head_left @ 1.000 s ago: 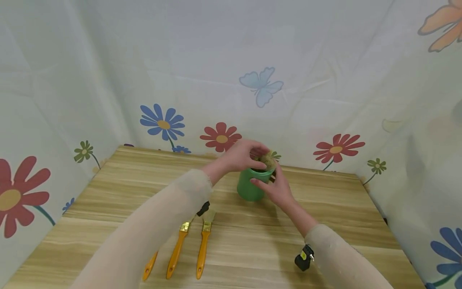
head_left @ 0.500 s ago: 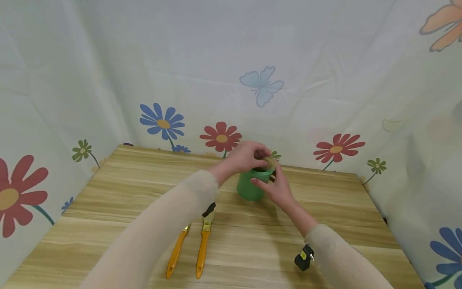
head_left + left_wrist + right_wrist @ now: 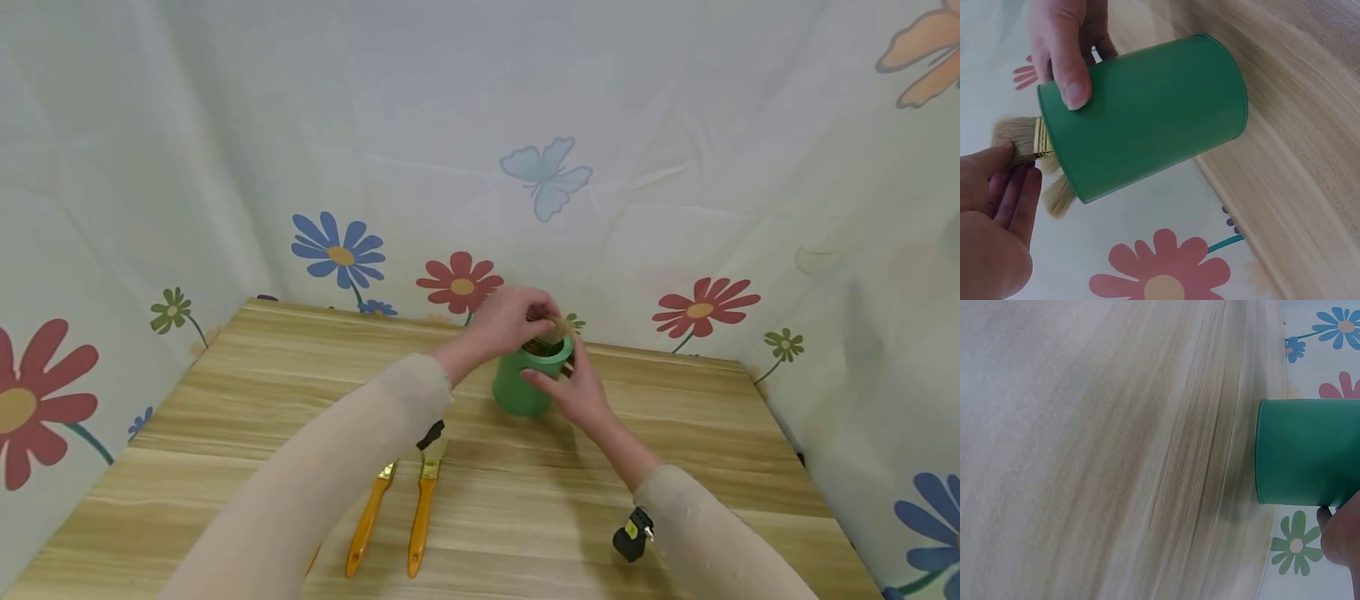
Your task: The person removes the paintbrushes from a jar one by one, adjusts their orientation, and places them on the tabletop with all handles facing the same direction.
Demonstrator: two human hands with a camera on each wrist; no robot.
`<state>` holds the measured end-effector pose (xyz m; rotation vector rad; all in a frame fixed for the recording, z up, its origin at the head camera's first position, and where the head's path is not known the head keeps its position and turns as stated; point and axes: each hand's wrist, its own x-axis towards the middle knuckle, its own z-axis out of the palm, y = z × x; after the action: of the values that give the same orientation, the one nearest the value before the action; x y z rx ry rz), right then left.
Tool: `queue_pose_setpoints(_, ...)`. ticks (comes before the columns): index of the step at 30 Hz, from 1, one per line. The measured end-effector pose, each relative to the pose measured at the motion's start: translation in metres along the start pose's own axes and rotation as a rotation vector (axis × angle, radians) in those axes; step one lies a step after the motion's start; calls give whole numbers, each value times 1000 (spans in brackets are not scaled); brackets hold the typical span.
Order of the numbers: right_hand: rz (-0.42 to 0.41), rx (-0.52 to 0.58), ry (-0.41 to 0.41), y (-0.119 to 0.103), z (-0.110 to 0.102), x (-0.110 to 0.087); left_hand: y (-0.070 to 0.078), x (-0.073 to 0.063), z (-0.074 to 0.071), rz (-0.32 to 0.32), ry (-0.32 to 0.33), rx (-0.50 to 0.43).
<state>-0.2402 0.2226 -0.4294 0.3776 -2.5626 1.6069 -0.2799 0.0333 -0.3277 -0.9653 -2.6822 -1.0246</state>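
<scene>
A green cup [image 3: 525, 385] stands upright near the back of the table. My right hand [image 3: 576, 392] grips it near the rim, thumb on the near side and fingers behind. Bristle ends of paintbrushes stick out of the cup's mouth. My left hand [image 3: 512, 321] is over the rim and, in the left wrist view, pinches one paintbrush [image 3: 1017, 136] by its pale bristles, with its gold ferrule just outside the cup. A second brush's bristles [image 3: 1060, 197] show beside it. The brush handles are hidden inside the cup.
Two orange-handled paintbrushes [image 3: 420, 521] lie on the wood-grain table [image 3: 517, 517] in front of the cup, partly under the left sleeve. The tip of another orange handle [image 3: 312, 558] shows beside the sleeve. A flower-printed cloth [image 3: 420, 167] hangs close behind the table.
My left hand has moved slightly at the cup's mouth, and its fingers have drawn together on the bristles. More of the cup's inside shows. The right hand and cup have stayed put.
</scene>
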Motion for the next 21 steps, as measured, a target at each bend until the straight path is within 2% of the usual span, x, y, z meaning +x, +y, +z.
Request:
queue_pose_setpoints(5,2,-2,5,1,0,1,2,-1,-10,14,79,-62)
queue_pose_setpoints(11,6,5,12,0,2,1,4,-1,-22,-6,170,-173)
queue_pose_setpoints(14,13,-1,15,0,2,1,6,-2,-30,-11,191,-212)
queue_pose_setpoints(21,20,8,12,1,1,3,11,-7,-47,-7,258,-237)
